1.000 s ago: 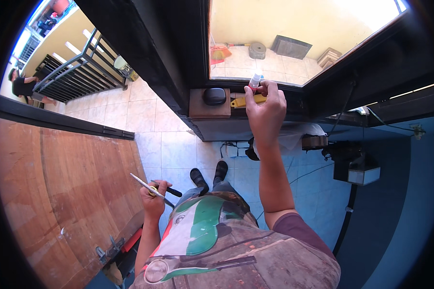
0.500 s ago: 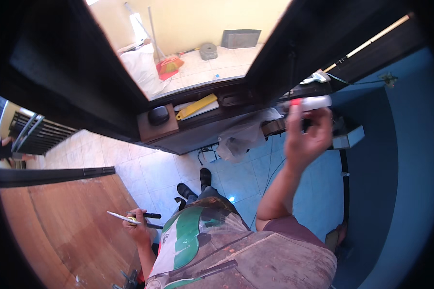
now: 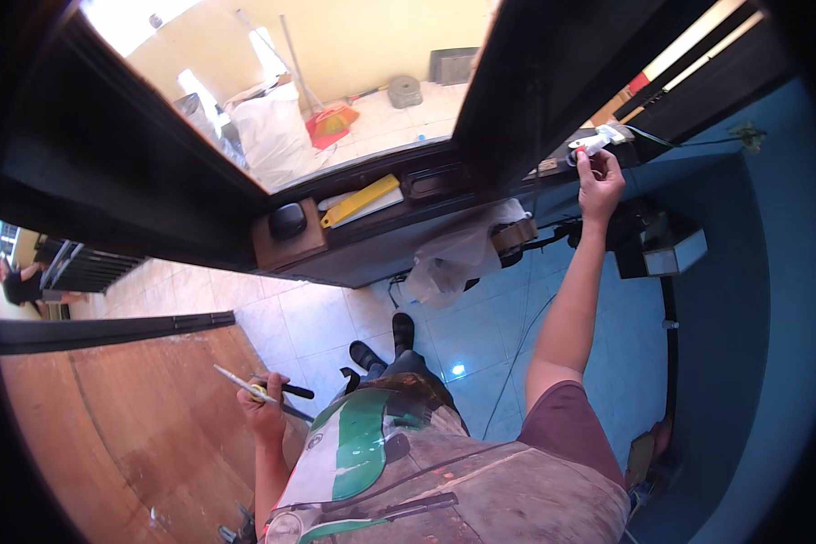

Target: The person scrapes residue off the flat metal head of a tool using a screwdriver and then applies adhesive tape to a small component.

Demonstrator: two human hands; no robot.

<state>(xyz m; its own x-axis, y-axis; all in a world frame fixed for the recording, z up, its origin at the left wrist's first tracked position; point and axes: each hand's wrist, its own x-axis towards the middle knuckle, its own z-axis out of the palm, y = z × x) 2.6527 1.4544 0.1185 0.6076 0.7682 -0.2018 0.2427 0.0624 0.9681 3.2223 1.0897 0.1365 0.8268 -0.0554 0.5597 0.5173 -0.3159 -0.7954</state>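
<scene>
My right hand (image 3: 600,189) is stretched out to the dark ledge at the far right. Its fingers are pinched on a small white tube with a red band (image 3: 581,155), partly hidden by them. Just beyond the fingertips lies a white-handled brush-like tool (image 3: 598,138). At the lower left, my left hand (image 3: 263,413) is closed round a slim whitish pen-like stick (image 3: 232,374) and a black-handled tool (image 3: 296,391). Something small and yellow (image 3: 258,393) also shows between its fingers. This hand is above the brown wooden panel (image 3: 136,408).
On the dark sill (image 3: 435,184) lie a yellow tool (image 3: 364,200) and a black rounded object (image 3: 287,220) on a wood block. A clear plastic bag (image 3: 440,272) hangs below. A cable (image 3: 514,363) crosses the floor. Another person (image 3: 23,281) is at the far left.
My right hand has moved forward and right with the white tube, down to the ledge beside the brush-like tool. The left hand keeps its grip on its tools. The view has shifted a little.
</scene>
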